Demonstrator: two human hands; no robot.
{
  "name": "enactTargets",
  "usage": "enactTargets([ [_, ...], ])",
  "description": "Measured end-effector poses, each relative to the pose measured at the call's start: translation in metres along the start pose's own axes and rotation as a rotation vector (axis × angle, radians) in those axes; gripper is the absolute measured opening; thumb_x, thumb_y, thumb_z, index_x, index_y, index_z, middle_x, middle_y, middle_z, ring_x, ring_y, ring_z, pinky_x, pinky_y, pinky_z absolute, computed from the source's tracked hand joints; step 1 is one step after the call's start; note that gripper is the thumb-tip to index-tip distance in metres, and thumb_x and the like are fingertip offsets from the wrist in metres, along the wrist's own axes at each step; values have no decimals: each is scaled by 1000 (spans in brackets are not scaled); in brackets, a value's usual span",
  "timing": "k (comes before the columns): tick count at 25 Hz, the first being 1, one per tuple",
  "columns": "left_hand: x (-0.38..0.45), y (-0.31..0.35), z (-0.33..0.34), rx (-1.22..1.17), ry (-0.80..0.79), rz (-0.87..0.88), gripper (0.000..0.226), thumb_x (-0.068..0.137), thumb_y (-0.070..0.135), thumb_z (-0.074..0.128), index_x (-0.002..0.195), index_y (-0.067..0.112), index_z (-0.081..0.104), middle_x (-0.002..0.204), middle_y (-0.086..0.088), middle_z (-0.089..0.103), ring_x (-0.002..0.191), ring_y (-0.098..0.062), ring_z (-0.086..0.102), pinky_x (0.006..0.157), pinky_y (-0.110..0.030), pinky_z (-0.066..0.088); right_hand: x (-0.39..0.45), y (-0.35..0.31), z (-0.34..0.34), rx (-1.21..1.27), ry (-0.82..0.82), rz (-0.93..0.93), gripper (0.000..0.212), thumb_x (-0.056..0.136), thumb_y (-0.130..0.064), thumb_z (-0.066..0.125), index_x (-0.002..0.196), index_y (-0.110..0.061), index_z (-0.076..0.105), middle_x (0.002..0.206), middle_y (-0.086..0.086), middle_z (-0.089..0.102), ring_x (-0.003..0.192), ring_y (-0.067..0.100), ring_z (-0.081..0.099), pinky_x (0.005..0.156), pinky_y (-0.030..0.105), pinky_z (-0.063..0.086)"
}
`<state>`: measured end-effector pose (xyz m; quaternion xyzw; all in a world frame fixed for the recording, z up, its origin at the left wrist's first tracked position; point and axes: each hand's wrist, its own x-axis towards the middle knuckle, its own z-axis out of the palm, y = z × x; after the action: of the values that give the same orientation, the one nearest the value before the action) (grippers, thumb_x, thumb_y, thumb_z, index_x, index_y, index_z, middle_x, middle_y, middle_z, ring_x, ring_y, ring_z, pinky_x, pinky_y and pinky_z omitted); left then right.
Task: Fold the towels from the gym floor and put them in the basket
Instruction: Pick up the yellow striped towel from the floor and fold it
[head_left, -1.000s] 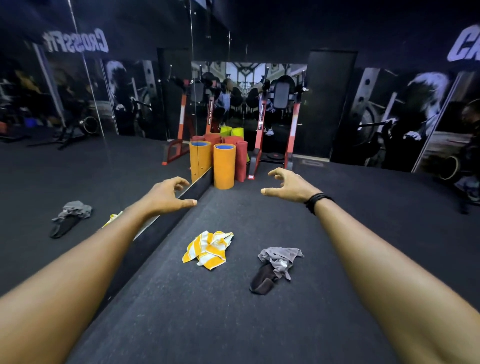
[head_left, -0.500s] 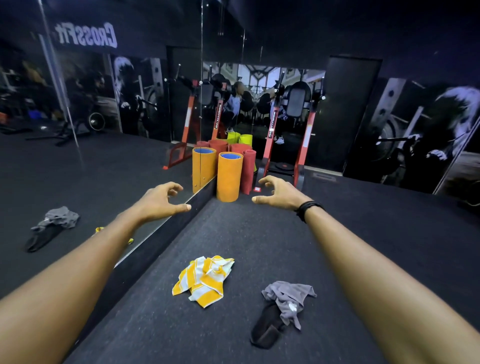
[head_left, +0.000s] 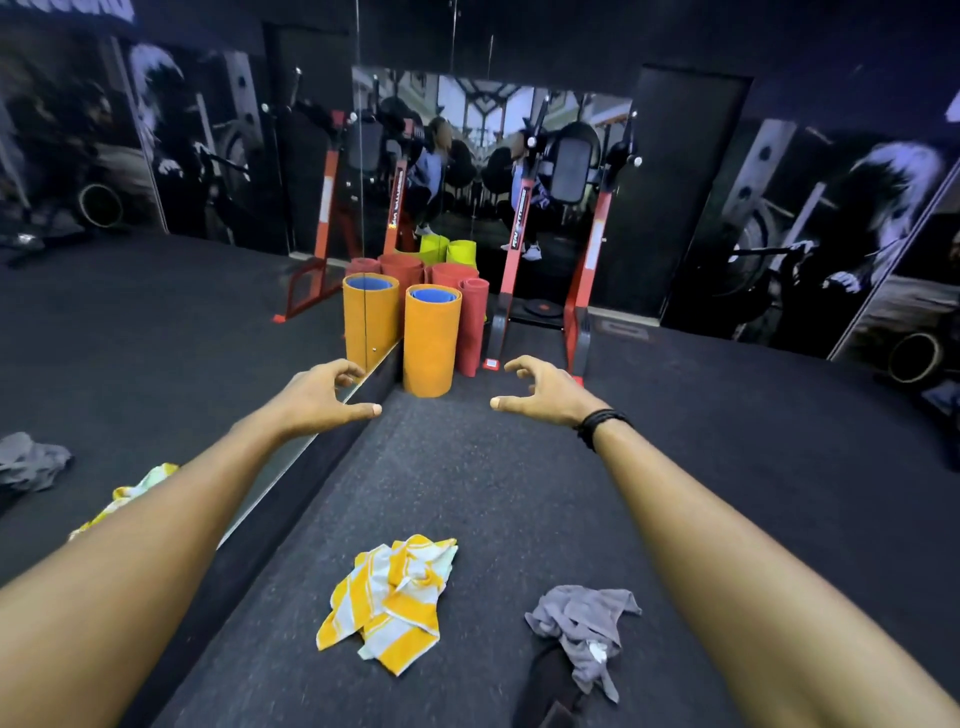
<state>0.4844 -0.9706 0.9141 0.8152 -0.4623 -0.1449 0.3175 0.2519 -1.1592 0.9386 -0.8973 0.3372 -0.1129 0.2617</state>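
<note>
A crumpled yellow-and-white striped towel (head_left: 392, 600) lies on the dark gym floor (head_left: 493, 493) below my outstretched arms. To its right lies a crumpled grey towel (head_left: 584, 631) with a black cloth (head_left: 548, 686) partly under it. My left hand (head_left: 324, 397) and my right hand (head_left: 545, 389) are held out in the air well beyond the towels, both empty with fingers curled apart. No basket is in view.
A mirror wall (head_left: 156, 338) runs along the left and repeats the towels. Rolled orange mats (head_left: 431, 338) and red mats (head_left: 472, 325) stand upright ahead, next to a red and black exercise frame (head_left: 582, 260). A person is reflected in the far mirror.
The view has moved forward and tilted down, so the towels now lie lower and nearer in the frame. Both hands stay outstretched and empty, with fingers a little more curled.
</note>
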Motion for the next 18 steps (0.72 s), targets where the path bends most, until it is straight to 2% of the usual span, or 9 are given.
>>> enactTargets([
  [7, 123, -73, 33, -18, -71, -87, 65, 76, 40, 76, 132, 17, 51, 136, -8, 54, 124, -22, 51, 105, -35, 40, 146, 42, 57, 6, -101, 31, 68, 82, -41, 71, 138, -15, 43, 143, 7, 46, 130, 21, 45, 95, 26, 36],
  [10, 180, -116, 63, -14, -92, -164, 64, 76, 40, 77, 130, 16, 52, 132, -8, 57, 121, -21, 54, 105, -33, 40, 223, 73, 96, 8, -175, 22, 67, 81, -40, 72, 137, -16, 45, 141, 7, 47, 129, 20, 46, 92, 24, 34],
  [13, 238, -158, 96, -8, -126, -276, 63, 75, 40, 77, 128, 16, 54, 129, -7, 59, 118, -21, 56, 103, -31, 40, 303, 106, 141, 29, -248, 29, 64, 81, -39, 73, 134, -14, 47, 140, 6, 49, 129, 19, 45, 96, 24, 35],
  [18, 318, -230, 154, -11, -229, -434, 61, 77, 34, 78, 128, 12, 54, 127, -8, 59, 117, -23, 56, 96, -24, 38, 398, 167, 235, 2, -481, 98, 62, 81, -35, 74, 132, -12, 48, 139, 8, 50, 127, 20, 47, 98, 29, 38],
])
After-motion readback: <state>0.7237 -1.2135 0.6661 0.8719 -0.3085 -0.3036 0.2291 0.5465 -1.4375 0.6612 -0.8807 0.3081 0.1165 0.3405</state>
